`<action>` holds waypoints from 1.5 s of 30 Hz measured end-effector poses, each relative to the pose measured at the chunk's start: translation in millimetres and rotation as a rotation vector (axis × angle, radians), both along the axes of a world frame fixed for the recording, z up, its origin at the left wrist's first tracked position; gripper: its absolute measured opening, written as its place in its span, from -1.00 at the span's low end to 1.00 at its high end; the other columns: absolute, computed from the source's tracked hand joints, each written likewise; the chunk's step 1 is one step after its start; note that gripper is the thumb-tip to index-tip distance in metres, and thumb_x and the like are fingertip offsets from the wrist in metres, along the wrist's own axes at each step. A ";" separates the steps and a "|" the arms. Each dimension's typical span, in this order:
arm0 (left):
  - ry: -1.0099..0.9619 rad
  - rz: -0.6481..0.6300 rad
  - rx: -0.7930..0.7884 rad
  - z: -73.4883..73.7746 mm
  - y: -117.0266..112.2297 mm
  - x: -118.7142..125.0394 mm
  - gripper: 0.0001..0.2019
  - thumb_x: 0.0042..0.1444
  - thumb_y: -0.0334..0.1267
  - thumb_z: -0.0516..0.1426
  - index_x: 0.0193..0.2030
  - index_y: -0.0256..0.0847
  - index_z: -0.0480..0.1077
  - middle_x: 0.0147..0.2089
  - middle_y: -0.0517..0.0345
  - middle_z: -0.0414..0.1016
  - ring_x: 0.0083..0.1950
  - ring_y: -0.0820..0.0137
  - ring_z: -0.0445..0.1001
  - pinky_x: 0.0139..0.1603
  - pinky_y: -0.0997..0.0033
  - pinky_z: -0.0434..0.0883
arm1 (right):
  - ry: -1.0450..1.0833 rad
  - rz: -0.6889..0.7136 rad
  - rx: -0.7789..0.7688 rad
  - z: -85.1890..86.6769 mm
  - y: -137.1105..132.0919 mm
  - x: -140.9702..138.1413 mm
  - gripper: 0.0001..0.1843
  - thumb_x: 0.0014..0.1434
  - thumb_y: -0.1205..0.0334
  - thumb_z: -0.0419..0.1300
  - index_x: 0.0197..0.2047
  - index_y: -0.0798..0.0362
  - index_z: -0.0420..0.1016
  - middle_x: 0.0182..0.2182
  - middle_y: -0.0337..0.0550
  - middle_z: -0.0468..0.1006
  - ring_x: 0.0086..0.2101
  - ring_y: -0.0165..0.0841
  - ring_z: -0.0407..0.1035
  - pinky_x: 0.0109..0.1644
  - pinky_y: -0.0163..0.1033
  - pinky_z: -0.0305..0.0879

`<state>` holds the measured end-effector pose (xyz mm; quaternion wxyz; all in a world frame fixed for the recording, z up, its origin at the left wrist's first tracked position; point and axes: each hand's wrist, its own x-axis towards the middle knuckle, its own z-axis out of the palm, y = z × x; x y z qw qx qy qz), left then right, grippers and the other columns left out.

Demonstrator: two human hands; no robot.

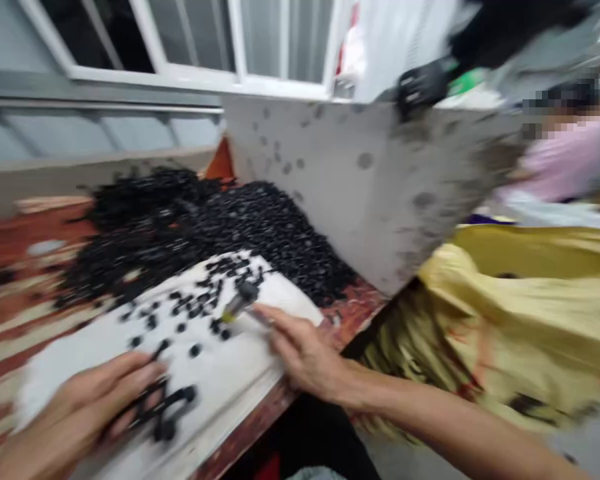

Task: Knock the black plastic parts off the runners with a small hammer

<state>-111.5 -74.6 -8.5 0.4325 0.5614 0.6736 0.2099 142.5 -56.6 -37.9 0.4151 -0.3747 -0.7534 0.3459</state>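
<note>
My left hand is closed around several small black pieces, thin stems with rounded ends that stick out past the fingers. They look like moulded rubber parts, though blur hides the detail. Over the right side of a white board or pad is my right hand, its fingers bent together around something thin and greyish, too smeared to name. Just beyond those fingertips lies a short cylinder with a dark end and a yellow end. Scattered small black round bits dot the white surface.
A large heap of black pieces covers the back of the reddish table. Behind it stands a spotted grey panel. A yellow sack sits at right, below a person in pink. Something dark overhangs the panel.
</note>
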 end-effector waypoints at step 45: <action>-0.162 -0.081 -0.081 3.1 -4.5 6.8 -0.66 0.09 0.00 0.04 -0.47 -0.26 0.26 -0.55 0.24 0.24 -0.59 0.57 0.05 -0.59 0.54 -0.01 | -0.113 -0.064 -0.082 -8.0 1.8 1.2 -0.55 0.27 0.26 0.01 0.20 0.16 0.36 -0.53 -0.23 0.45 -0.48 -0.41 0.38 -0.29 -0.30 0.40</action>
